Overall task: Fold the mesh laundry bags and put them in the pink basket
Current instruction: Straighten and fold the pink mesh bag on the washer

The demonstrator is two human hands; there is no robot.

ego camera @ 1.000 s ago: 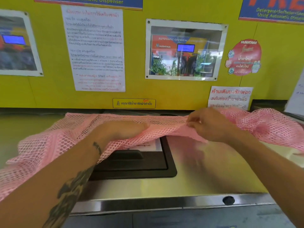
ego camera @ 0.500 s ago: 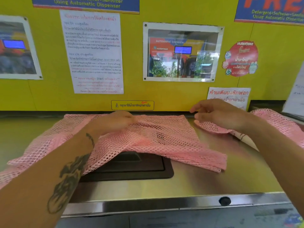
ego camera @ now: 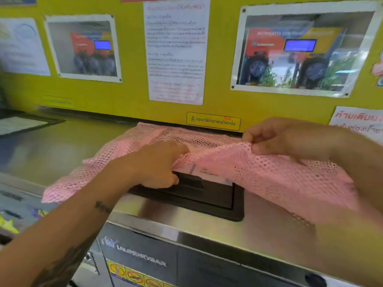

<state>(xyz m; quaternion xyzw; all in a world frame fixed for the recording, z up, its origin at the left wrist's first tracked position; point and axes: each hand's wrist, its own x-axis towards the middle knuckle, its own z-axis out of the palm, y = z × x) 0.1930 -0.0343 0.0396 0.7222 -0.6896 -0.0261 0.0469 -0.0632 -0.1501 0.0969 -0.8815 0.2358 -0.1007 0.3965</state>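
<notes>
A pink mesh laundry bag [ego camera: 279, 175] lies spread across the steel top of a washing machine [ego camera: 165, 222]. My left hand [ego camera: 157, 162] pinches a bunched edge of the mesh near the middle, above the black detergent lid [ego camera: 207, 195]. My right hand [ego camera: 275, 137] grips the bag's upper edge and holds it lifted off the surface. The mesh drapes down to the right under my right forearm and trails flat to the left. No pink basket is in view.
A yellow wall [ego camera: 128, 96] with posted notices [ego camera: 176, 50] and framed photos [ego camera: 298, 52] rises right behind the machine top. Another machine's top with a black lid [ego camera: 27, 124] lies to the left. The machine's front panel carries warning stickers [ego camera: 134, 274].
The view has shifted left and closer. My right hand let go, reached right, then came back and took hold of the mesh edge, lifting it. My left hand moved from pressing flat to pinching the mesh.
</notes>
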